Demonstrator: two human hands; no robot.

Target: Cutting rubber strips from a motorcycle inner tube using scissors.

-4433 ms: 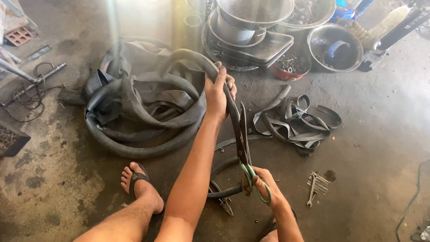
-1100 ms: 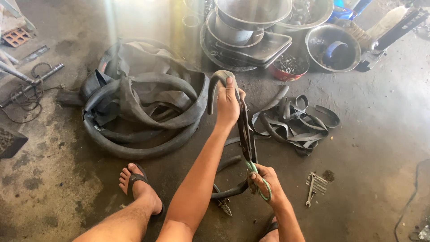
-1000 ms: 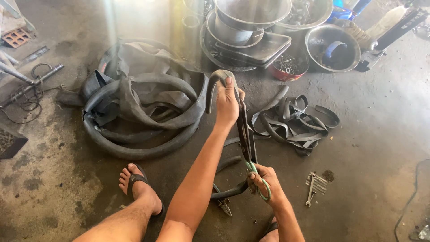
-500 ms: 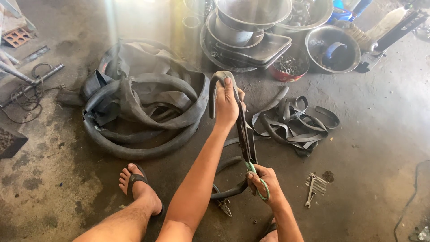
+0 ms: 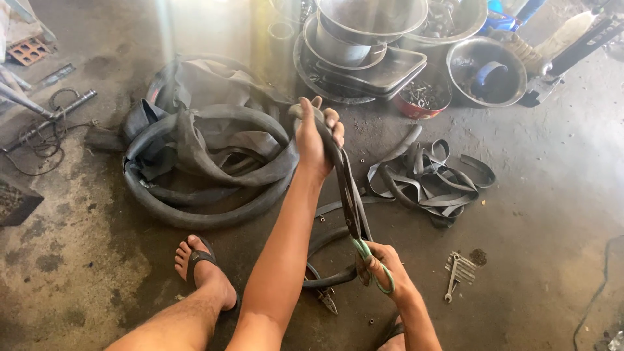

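My left hand [image 5: 316, 138] is stretched forward and grips the far end of a black rubber inner-tube strip [image 5: 339, 162], holding it taut. Nearer to me, my right hand [image 5: 387, 268] holds large scissors [image 5: 358, 227] with green handles, blades running along the strip. The strip's loose part curls on the floor under my arms [image 5: 325, 244]. A pile of black inner tubes [image 5: 201, 156] lies left of my left hand.
Cut rubber strips [image 5: 429, 179] lie to the right. Metal bowls and pans [image 5: 370, 39] and a red dish of small parts [image 5: 422, 99] stand at the back. A wrench [image 5: 453, 279] and pliers [image 5: 323, 299] lie on the concrete floor. My sandalled foot [image 5: 205, 270] rests at left.
My left hand has shifted slightly on the strip's end and the scissors have crept a little further along it. Otherwise the scene is the same.
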